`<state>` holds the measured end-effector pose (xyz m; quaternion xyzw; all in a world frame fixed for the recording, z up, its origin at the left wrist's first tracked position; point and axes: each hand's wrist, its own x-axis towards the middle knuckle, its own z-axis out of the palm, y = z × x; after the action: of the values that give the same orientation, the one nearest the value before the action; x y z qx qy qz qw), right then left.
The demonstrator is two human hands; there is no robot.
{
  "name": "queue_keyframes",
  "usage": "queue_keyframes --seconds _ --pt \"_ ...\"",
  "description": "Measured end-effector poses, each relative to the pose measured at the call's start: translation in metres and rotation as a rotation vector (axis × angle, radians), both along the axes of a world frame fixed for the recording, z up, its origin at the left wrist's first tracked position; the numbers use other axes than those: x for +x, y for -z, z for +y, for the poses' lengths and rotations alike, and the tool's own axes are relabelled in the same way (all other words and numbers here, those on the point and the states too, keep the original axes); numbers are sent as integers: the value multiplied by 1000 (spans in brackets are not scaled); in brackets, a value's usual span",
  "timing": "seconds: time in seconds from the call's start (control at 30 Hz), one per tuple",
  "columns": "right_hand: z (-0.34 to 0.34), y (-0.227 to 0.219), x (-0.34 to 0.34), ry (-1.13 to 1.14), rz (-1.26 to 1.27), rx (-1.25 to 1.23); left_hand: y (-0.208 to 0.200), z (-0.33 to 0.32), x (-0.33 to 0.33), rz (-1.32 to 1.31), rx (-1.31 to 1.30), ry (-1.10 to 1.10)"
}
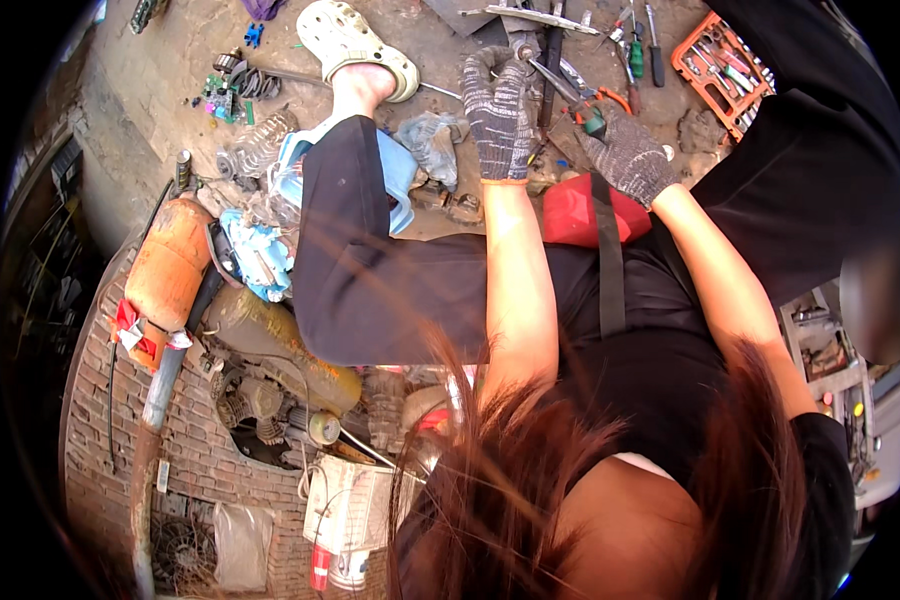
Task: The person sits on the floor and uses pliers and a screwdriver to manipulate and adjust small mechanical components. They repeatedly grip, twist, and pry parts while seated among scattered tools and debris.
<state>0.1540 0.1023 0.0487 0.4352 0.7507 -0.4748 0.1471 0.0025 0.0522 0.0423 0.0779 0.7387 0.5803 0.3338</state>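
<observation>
Both of my hands wear grey knitted gloves. My right hand (628,158) is closed around the red-and-green handles of pliers (594,122), whose metal jaws reach up and left toward my other hand. My left hand (497,112) has its fingers bent in a pinch at a small round metal part (525,53), by the tip of the pliers. Whether the jaws grip that part is too small to tell. Below my right wrist lies a red bag or pouch (570,212) with a black strap (608,260) running over it.
Screwdrivers (654,50) and an orange socket set case (722,70) lie at the upper right. A pale clog (360,45) is on my left foot, near a blue plastic stool (398,175). Green circuit boards (220,98) and an orange cylinder (168,262) are to the left.
</observation>
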Motion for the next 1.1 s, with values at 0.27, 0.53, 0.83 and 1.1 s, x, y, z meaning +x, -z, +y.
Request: queue_keyframes --seconds 0.27,0.53,0.83,1.1 --pt "13 -19 -10 -159 -80 132 35 -28 -29 -301 -309 293" --pt "-19 2 8 -1 113 -41 41 -20 -14 -497 -6 206" --pt "-18 -9 4 77 82 -497 35 -18 -3 -695 -72 41" --pt "-11 -34 -4 691 171 -1521 39 -12 4 -797 79 -127"
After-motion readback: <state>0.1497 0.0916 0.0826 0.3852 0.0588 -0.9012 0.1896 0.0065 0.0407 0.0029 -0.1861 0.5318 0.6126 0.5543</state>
